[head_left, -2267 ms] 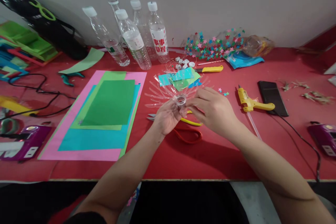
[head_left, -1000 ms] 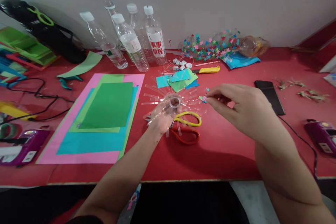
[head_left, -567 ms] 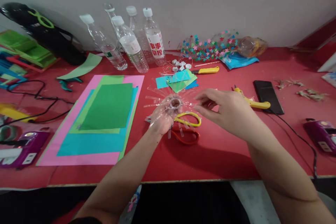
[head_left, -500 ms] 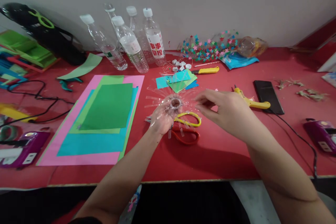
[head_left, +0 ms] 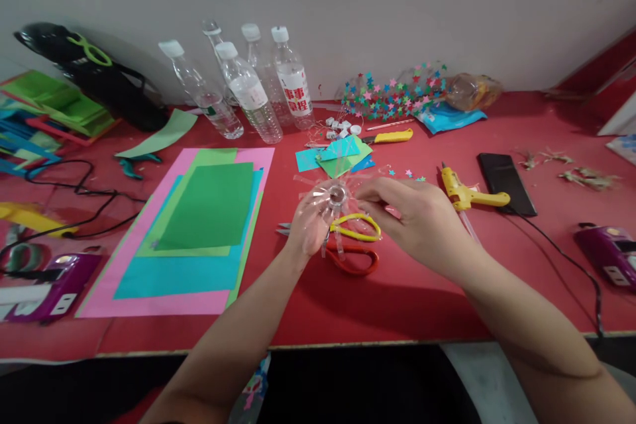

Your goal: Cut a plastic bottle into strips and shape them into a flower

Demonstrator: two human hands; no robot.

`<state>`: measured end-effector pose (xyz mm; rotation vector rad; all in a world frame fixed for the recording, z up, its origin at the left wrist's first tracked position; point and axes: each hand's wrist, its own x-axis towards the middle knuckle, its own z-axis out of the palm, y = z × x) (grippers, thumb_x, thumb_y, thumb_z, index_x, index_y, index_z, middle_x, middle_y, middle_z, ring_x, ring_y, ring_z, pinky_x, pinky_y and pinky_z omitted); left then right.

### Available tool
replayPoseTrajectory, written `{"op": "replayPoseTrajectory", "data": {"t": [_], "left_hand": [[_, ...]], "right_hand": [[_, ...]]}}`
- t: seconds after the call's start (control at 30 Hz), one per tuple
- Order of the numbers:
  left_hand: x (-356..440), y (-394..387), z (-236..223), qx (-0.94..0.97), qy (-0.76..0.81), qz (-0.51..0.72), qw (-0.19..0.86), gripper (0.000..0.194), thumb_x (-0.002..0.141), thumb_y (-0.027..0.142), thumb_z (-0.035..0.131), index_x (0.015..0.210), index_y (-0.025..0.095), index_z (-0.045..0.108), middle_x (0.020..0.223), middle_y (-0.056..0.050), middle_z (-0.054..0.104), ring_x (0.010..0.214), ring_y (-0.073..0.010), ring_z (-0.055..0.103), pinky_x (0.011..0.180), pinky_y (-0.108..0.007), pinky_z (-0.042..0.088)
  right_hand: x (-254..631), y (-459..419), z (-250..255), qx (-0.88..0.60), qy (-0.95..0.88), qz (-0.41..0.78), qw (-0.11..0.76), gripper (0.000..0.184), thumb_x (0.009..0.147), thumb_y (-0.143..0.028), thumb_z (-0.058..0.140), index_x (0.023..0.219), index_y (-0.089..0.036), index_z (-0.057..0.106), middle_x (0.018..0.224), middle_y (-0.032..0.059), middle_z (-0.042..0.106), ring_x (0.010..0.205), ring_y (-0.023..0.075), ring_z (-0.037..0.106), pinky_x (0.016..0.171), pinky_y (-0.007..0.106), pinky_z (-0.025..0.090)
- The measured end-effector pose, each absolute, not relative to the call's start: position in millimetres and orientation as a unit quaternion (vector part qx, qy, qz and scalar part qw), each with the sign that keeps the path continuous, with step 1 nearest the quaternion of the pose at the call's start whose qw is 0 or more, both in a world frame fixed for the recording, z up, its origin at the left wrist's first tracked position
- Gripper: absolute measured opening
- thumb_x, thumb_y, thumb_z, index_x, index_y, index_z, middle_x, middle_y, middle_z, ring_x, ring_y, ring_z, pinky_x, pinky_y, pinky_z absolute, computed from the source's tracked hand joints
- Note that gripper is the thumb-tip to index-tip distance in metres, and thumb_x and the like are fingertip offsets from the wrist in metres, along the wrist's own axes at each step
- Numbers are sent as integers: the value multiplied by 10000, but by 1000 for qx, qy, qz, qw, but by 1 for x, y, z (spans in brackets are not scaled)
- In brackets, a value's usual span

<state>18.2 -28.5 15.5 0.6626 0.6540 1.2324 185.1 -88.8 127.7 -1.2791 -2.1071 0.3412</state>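
Observation:
My left hand (head_left: 309, 225) holds a clear plastic bottle top (head_left: 337, 195) cut into thin strips that fan out around its neck. My right hand (head_left: 412, 220) is beside it, its fingers pinched at the strips on the right of the neck. What the fingertips pinch is too small to make out. Both hands hover above two pairs of scissors, one with yellow handles (head_left: 355, 228) and one with red handles (head_left: 352, 257), lying on the red table (head_left: 387, 291). Small coloured paper stars (head_left: 408, 174) lie just beyond my right hand.
Stacked coloured paper sheets (head_left: 199, 225) lie at left. Several clear bottles (head_left: 248, 89) stand at the back by a star-covered plastic piece (head_left: 392, 93). A yellow glue gun (head_left: 464, 192), black phone (head_left: 507, 173), yellow utility knife (head_left: 390, 137), small paper squares (head_left: 335, 152) and cables are around.
My right hand went out to the stars on the right, pinched there, then came back to the bottle top. The left hand kept holding the bottle top.

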Motion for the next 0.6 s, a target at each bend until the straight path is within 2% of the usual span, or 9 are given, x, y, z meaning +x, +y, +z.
{"op": "replayPoseTrajectory", "data": {"t": [0.1,0.2,0.27,0.4,0.6], "left_hand": [[18,-30,20,292,293,541,732,171,726,170,636,886,163,697,844,-58,727,793,-165,670,683,-263,519],[18,-30,26,243,304,531,753,158,746,137,597,873,161,688,817,-44,721,744,-139,663,656,-239,517],[18,-30,27,207,303,529,765,174,753,116,575,883,159,682,814,-37,719,726,-124,659,650,-222,517],[17,-30,27,177,300,513,784,191,776,124,544,907,140,682,797,-53,712,719,-136,660,618,-223,516],[16,-31,28,175,298,491,800,183,750,132,557,876,117,689,802,-80,714,677,-139,641,599,-228,510]], "right_hand": [[186,-88,129,-482,-804,153,314,106,916,-166,542,876,-182,638,789,10,695,676,105,589,635,209,408],[192,-85,131,-487,-804,163,301,102,921,-207,540,872,-185,627,794,7,700,674,106,604,636,212,432],[198,-84,134,-485,-801,173,303,79,913,-206,552,940,-192,625,839,4,717,718,103,648,668,204,459],[209,-87,144,-516,-784,169,300,216,896,-229,588,1111,-234,603,846,-20,737,734,110,694,646,196,473],[221,-89,151,-555,-774,113,282,152,891,-223,573,1025,-222,646,818,-7,748,688,123,691,618,214,463]]}}
